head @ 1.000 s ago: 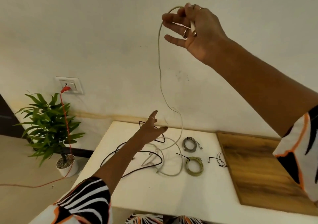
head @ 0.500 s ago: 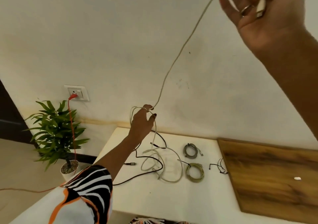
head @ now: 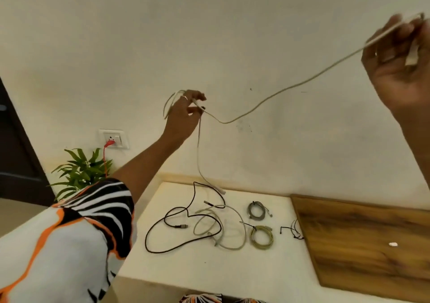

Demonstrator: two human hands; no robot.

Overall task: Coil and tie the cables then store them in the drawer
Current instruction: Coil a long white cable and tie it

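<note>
Both hands grasp the pale cable (head: 274, 95): left hand (head: 183, 114) fingers pinch its loops, right hand (head: 395, 53) fingers its plug end. Light, limp, springy; best gripped at the loops' crossing.

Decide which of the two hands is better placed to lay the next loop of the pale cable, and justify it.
The right hand. It grips the pale cable near its plug end and can carry that slack span across. The left hand already holds the gathered loops, so it serves better as the anchor.
</note>
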